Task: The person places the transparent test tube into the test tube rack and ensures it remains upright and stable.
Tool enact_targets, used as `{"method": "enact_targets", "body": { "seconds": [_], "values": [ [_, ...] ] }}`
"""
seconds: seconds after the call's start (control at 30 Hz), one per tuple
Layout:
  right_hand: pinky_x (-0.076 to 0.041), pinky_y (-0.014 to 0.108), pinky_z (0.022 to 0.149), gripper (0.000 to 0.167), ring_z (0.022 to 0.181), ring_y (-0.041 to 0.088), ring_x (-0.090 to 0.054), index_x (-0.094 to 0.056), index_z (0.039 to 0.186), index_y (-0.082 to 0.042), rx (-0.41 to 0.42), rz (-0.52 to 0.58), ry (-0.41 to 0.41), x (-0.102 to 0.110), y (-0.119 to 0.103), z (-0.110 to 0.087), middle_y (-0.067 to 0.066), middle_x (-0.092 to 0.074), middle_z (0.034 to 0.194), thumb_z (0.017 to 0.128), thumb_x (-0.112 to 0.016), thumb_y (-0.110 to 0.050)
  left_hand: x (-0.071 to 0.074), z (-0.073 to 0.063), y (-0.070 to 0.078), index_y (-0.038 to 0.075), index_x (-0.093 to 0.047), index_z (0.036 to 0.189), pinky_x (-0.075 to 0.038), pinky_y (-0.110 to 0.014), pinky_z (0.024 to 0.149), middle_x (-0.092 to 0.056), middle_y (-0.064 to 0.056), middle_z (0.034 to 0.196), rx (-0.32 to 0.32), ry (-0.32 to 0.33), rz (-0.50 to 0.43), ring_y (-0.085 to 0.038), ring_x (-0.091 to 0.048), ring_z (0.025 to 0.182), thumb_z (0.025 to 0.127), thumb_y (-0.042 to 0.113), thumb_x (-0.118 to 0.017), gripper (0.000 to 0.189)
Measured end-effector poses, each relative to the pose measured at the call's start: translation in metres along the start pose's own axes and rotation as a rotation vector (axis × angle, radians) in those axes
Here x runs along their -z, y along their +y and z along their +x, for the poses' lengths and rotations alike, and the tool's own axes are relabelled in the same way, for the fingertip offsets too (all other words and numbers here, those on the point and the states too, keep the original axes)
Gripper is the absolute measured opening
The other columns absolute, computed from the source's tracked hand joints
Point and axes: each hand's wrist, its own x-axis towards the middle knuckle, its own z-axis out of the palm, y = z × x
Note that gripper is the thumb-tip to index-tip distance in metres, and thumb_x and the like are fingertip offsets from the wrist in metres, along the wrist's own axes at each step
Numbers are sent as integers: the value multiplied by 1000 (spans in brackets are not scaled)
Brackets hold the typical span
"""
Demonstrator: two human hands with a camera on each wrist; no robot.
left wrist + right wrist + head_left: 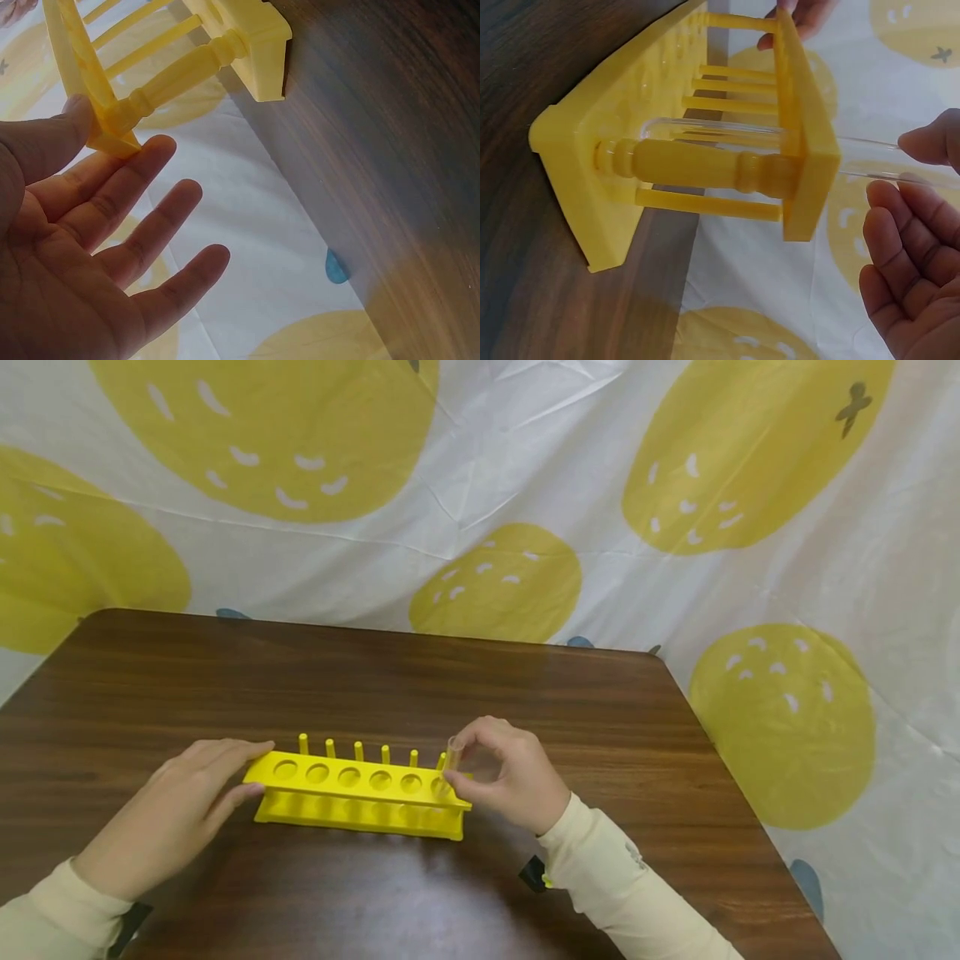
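A yellow test tube rack [326, 785] stands on the table, with a row of round holes in its top plate and several pegs along its back. My left hand [176, 818] pinches the left end of the top plate between thumb and fingers; the left wrist view shows the other fingers spread below the plate's corner. With thumb and fingers, my right hand [517, 777] pinches the upper part of a clear test tube [870, 155]. The tube passes through the rightmost hole, its rounded end down near the rack's base [585, 195]. The other holes hold no tubes.
The dark wood-grain table [360, 685] extends around the rack. Behind it hangs a white cloth [540, 460] printed with yellow fruit shapes. A small black object [533, 874] shows beside the right sleeve [622, 868].
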Motion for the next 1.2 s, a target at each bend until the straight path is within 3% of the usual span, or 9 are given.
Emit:
{"method": "enact_targets", "body": {
  "seconds": [0.3,0.77,1.2],
  "values": [
    [-60,43,80,24,84,19,-66,-67,94,-9,-7,-15,-17,-5,5,-4,-1,-70,95,81,-86,-4,-1,0,-1,0,-63,133,-48,-71,87,-68,-20,123,8,-13,2,-42,-62,112,85,5,-82,51],
    [-58,39,84,26,87,13,-68,-66,94,-10,5,-20,21,-10,8,-10,-1,-68,95,81,-87,-3,1,-1,1,0,-64,132,-49,-71,87,-69,-19,124,4,-9,-2,-42,-62,111,84,5,-82,52],
    [-51,39,92,28,99,20,-66,-66,106,-11,-39,-45,-57,-6,12,-18,-1,-68,109,85,-83,-6,-2,-4,1,0,-62,136,-47,-70,90,-67,-22,126,40,-27,-14,-43,-61,114,87,7,-81,53]
  ]
}}
